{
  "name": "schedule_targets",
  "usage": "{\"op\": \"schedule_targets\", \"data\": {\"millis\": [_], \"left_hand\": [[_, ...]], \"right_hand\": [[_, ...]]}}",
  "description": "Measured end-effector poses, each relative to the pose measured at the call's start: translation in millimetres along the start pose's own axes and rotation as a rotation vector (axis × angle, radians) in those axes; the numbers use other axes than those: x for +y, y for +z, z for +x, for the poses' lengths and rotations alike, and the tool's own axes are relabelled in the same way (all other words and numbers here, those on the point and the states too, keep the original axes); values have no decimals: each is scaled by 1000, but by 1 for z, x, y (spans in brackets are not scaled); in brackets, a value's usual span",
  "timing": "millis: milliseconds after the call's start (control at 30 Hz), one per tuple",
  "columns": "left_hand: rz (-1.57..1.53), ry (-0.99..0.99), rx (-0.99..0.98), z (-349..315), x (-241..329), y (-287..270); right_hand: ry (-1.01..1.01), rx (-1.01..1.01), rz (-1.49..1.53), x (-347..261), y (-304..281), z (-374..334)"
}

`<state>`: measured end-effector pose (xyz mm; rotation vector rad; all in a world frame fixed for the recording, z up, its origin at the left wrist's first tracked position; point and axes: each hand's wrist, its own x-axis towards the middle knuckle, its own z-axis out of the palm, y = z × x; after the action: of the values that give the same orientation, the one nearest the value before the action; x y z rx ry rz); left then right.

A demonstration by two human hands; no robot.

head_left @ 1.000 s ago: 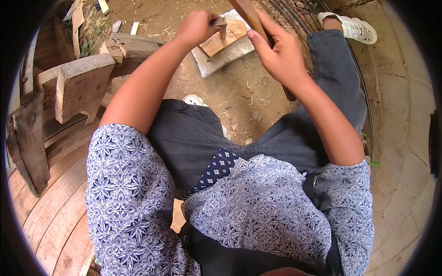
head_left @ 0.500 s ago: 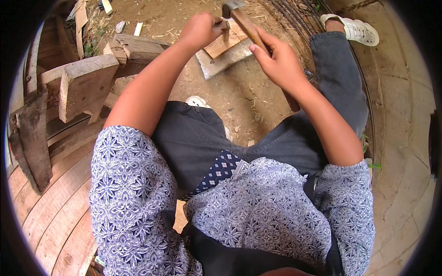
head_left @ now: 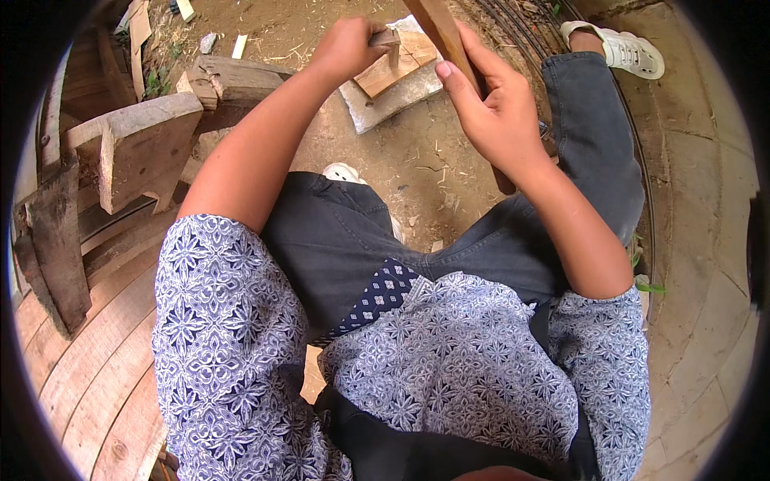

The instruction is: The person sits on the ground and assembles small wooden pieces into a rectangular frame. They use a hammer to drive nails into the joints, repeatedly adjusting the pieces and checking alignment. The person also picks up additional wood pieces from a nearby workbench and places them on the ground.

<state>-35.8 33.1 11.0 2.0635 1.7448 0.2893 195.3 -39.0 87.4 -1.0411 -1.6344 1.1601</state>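
My right hand (head_left: 501,112) is wrapped round the wooden handle of a hammer (head_left: 439,30), which slants up and left. The hammer's head is cut off by the top edge of the picture. In my left hand (head_left: 349,48) is a small brown piece of wood (head_left: 388,38), gripped by closed fingers. It stands over a light wooden block (head_left: 383,80); I cannot make out whether its lower end touches the block. Under the block lies a rough whitish slab (head_left: 377,116) on the dirt ground.
To the left, heavy curved timbers (head_left: 152,152) and a thick beam (head_left: 241,80) stand beside wooden slats (head_left: 104,385). Dark rods (head_left: 513,32) run along the ground at upper right, near my white shoe (head_left: 634,56). Wood chips and a small stone (head_left: 208,42) lie about.
The hammer has risen, and its head has passed out of view at the top. My left hand keeps the small wood piece over the block, nearly unmoved.
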Motion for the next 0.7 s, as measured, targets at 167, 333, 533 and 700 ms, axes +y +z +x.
{"op": "schedule_targets", "data": {"millis": [167,333,533,700], "left_hand": [[100,98,59,2,3,3],[-8,60,45,-2,2,4],[63,98,60,2,-1,7],[51,82,54,-3,2,3]], "right_hand": [[168,-151,-280,16,-10,1],[-43,42,-13,-8,-2,3],[241,-102,-222,25,-8,-5],[33,-8,-30,9,-5,1]]}}
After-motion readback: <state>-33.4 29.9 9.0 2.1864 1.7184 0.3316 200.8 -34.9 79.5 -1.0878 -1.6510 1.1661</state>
